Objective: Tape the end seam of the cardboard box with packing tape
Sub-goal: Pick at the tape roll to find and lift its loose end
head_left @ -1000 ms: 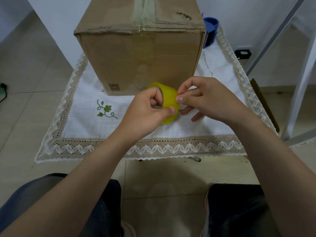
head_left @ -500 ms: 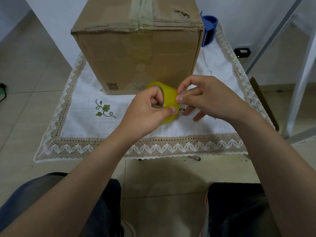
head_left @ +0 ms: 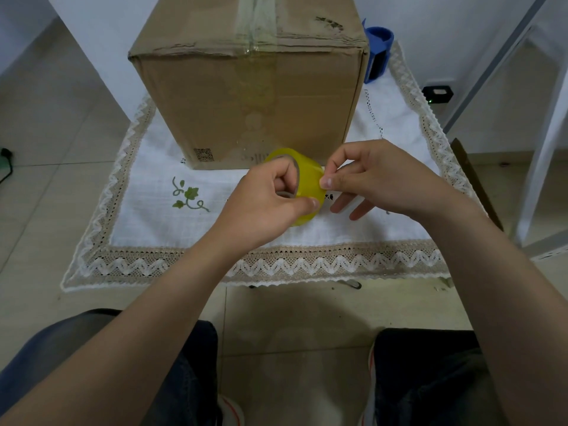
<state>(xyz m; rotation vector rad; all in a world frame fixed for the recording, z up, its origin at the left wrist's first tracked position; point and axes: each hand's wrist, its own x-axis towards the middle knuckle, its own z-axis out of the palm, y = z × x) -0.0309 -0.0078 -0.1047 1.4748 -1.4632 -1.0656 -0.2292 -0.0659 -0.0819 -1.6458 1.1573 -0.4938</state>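
A tall brown cardboard box (head_left: 252, 96) stands on a white lace-edged cloth (head_left: 147, 216), with clear tape along its top seam and down its near face. In front of the box I hold a yellow roll of packing tape (head_left: 307, 182). My left hand (head_left: 270, 204) grips the roll, with fingers through its core and the thumb on its outer face. My right hand (head_left: 375, 176) pinches at the roll's right edge with thumb and forefinger, its other fingers spread. Whether a tape end is lifted I cannot tell.
A blue tape dispenser (head_left: 378, 53) stands behind the box at the right. A flat piece of cardboard (head_left: 476, 179) leans at the cloth's right edge. White frame legs (head_left: 547, 142) rise at the right. My knees are at the bottom, over tiled floor.
Both hands stay on the roll in almost the same pose. The view has shifted slightly, with the box appearing a little further left.
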